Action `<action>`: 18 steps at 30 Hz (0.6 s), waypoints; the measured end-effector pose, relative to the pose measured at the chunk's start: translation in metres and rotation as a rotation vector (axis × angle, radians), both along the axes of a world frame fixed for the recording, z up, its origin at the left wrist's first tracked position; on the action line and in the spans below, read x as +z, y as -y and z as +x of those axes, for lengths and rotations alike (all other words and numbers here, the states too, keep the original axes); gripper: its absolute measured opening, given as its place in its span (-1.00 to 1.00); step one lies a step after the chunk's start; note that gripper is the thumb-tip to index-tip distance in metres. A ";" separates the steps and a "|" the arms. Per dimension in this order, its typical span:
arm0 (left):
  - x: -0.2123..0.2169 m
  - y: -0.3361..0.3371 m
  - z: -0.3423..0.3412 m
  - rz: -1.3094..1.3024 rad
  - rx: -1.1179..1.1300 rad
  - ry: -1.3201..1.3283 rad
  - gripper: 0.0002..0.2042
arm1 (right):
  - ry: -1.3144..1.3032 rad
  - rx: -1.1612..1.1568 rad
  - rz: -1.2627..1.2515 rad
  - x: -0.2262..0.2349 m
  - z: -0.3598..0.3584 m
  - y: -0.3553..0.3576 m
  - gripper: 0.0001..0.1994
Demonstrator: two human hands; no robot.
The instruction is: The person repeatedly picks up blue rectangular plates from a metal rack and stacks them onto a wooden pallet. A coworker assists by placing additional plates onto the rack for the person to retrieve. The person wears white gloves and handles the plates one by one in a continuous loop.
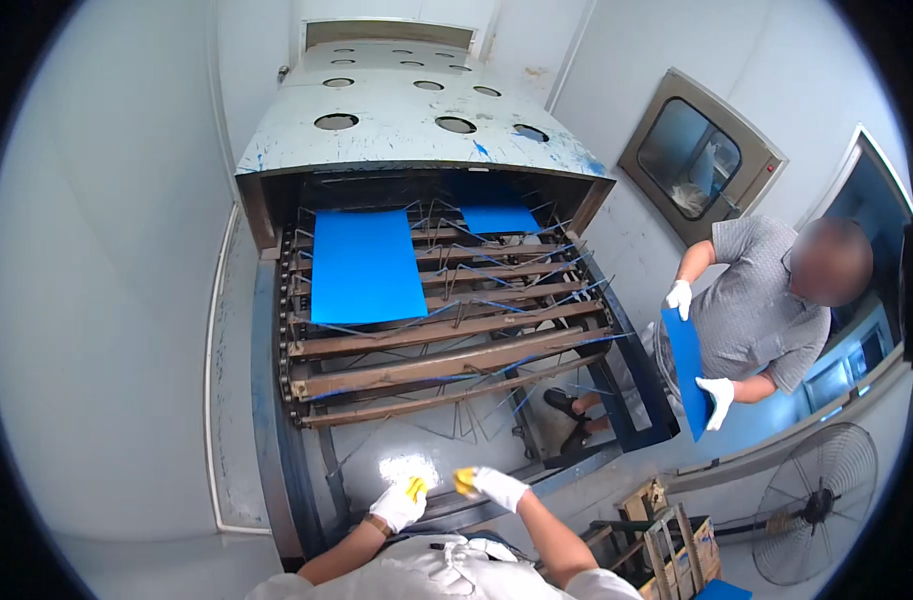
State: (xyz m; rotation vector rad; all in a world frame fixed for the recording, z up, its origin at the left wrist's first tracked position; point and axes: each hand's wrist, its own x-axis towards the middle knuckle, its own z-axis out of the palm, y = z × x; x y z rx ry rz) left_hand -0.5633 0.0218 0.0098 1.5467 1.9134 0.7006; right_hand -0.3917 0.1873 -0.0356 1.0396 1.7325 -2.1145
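My left hand (402, 505), in a white glove with yellow at the fingers, is raised at the near end of a conveyor rack. Beside it, apart from it, is my right hand (492, 486), gloved the same way. Both hands look curled closed; whether anything small is in them is hidden. Ahead, a blue rectangular sheet (367, 268) lies on the rack's brown crossbars (447, 347), touched by neither hand. A second blue sheet (499, 216) lies farther back on the right, partly under the pale hood.
The paint-spattered hood (397, 140) with round holes covers the far conveyor. At right, a co-worker (752, 300) in white gloves holds another blue sheet (687, 370). A fan (822, 505) and a wooden crate (702, 560) stand at near right. An oven-like door (692, 150) hangs on the wall.
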 end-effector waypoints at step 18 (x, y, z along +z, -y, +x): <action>-0.031 0.034 -0.023 -0.036 0.509 0.142 -0.84 | -0.480 -0.162 0.483 0.173 -0.263 -0.069 -0.67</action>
